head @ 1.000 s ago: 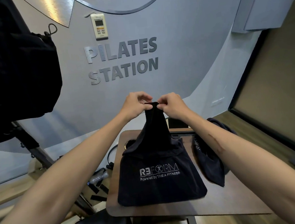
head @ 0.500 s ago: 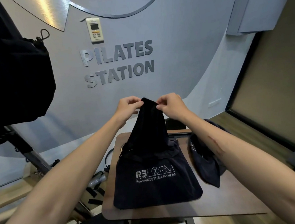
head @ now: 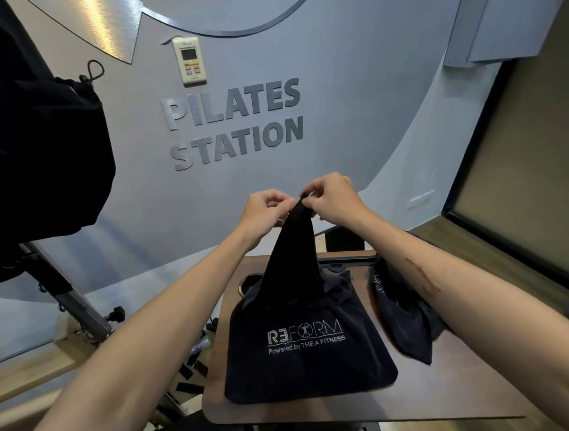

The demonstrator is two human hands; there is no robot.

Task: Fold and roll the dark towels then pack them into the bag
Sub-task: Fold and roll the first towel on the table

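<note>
A dark towel [head: 308, 350] with white "REFORM" lettering lies partly on the brown table [head: 446, 393], its far part lifted into a peak. My left hand [head: 262, 213] and my right hand [head: 333, 199] are close together above the table and both pinch the top of that peak. A second dark towel [head: 405, 318] lies crumpled on the table to the right, partly under my right forearm. No bag is clearly identifiable on the table.
A large black bag-like bundle [head: 29, 141] with a drawstring hangs at the upper left on a dark metal stand [head: 73, 299]. The wall behind carries "PILATES STATION" lettering [head: 233, 123] and a white remote [head: 189, 60]. Dark equipment sits below the table's left edge.
Both hands stay pinched on the towel's top; the peak has narrowed as the hands came closer together. The view shifted slightly.
</note>
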